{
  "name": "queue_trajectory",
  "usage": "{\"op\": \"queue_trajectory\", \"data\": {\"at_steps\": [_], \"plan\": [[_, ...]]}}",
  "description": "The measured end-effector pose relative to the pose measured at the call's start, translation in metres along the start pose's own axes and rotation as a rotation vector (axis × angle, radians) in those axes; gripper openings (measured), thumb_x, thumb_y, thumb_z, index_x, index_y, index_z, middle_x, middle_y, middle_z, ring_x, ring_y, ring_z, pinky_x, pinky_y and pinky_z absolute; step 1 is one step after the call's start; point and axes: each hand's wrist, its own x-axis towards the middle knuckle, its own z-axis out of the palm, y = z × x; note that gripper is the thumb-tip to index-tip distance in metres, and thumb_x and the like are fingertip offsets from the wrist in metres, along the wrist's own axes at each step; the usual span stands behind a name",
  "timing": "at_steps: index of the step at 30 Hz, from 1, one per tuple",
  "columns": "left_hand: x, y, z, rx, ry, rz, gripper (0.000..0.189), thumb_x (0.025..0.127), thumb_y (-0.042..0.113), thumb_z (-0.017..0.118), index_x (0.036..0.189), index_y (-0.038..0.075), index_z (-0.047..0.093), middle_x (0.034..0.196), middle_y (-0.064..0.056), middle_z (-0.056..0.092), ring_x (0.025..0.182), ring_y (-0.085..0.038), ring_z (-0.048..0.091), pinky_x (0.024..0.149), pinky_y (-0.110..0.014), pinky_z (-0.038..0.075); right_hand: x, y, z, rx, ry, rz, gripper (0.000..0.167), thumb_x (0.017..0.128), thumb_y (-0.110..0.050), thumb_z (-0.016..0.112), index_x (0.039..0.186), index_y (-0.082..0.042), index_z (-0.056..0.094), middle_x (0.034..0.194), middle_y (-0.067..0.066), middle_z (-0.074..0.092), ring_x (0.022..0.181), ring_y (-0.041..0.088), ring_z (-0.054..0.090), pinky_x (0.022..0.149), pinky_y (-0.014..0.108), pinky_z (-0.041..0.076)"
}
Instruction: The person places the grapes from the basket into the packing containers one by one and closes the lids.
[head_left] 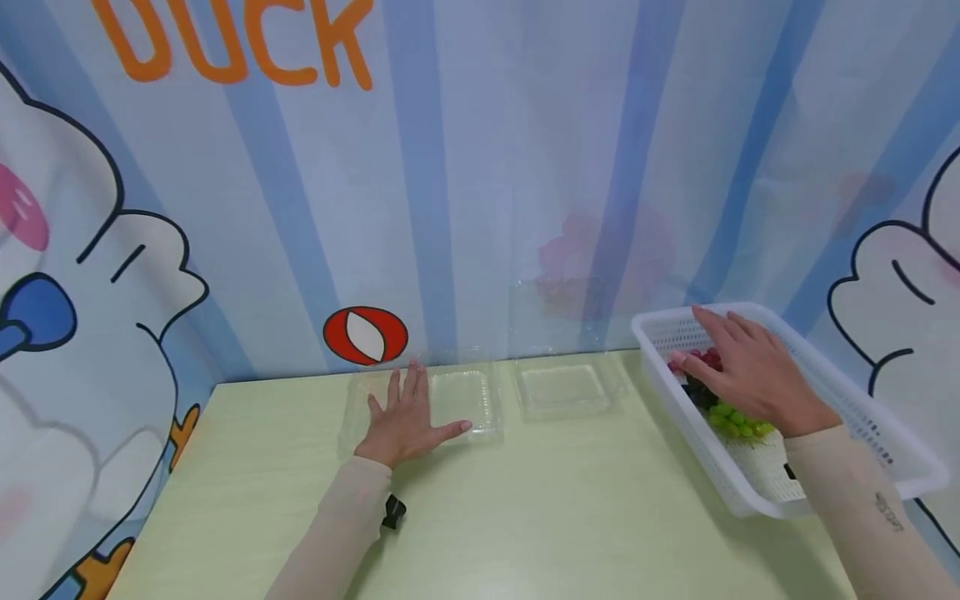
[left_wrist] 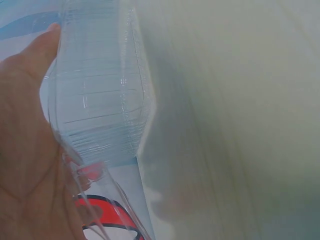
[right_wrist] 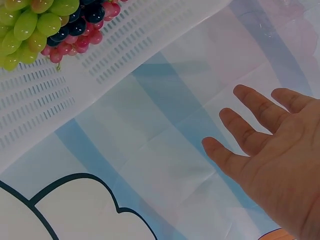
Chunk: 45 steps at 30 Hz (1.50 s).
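My left hand (head_left: 405,423) has its fingers spread over a clear plastic clamshell box (head_left: 463,398) on the table. Beside the palm in the left wrist view, the box (left_wrist: 100,95) shows its ribbed wall. To its right, a second clear box (head_left: 564,390) has its lid (head_left: 558,312) raised against the backdrop. My right hand (head_left: 757,375) is above a white slotted basket (head_left: 862,417), fingers extended and nothing held. Green grapes (head_left: 738,423), dark grapes (right_wrist: 75,25) and red grapes (right_wrist: 75,46) lie bunched in the basket, partly covered by that hand in the head view.
The pale table (head_left: 555,517) ends at a striped blue backdrop (head_left: 487,167) with cartoon figures. The basket stands at the table's right side, angled towards me. A small black object (head_left: 393,512) shows beside the left wrist.
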Motion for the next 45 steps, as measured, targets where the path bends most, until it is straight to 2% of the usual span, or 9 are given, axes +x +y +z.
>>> {"op": "queue_trajectory", "data": {"at_steps": [9,21,32,45], "plan": [[-0.001,0.000,-0.005,-0.034,-0.003,-0.011,0.126,0.079,0.086,0.054,0.163,0.004,0.007,0.171,-0.013,-0.005,0.155,-0.046,0.002,0.107,-0.084,0.009,0.004,0.004,-0.003,-0.010,-0.008,0.003,0.087,0.098,-0.059,0.054,0.162,-0.007,0.024,0.154,0.034,0.037,0.140,0.056,0.029,0.112,0.074,0.019],[-0.001,0.002,-0.002,-0.068,-0.022,-0.006,0.127,0.079,0.084,0.056,0.163,0.005,0.006,0.171,-0.012,-0.006,0.155,-0.046,0.000,0.107,-0.084,0.006,0.002,0.013,0.001,-0.024,-0.045,0.039,0.090,0.098,-0.064,0.050,0.160,-0.004,0.026,0.153,0.036,0.037,0.140,0.057,0.030,0.111,0.075,0.020],[-0.001,0.002,0.003,-0.074,-0.045,-0.013,0.127,0.078,0.086,0.055,0.164,0.006,0.005,0.171,-0.012,-0.007,0.155,-0.045,-0.003,0.108,-0.083,0.005,0.005,0.029,0.003,-0.043,-0.120,0.066,0.091,0.100,-0.065,0.045,0.161,-0.001,0.022,0.152,0.039,0.035,0.137,0.060,0.031,0.109,0.077,0.021],[0.000,0.000,-0.002,-0.076,-0.044,-0.021,0.128,0.078,0.086,0.054,0.164,0.006,0.004,0.171,-0.012,-0.007,0.155,-0.046,-0.002,0.108,-0.084,0.005,0.011,0.046,0.007,-0.057,-0.194,0.082,0.092,0.101,-0.066,0.042,0.160,0.002,0.021,0.150,0.038,0.038,0.134,0.060,0.036,0.108,0.076,0.026]]}}
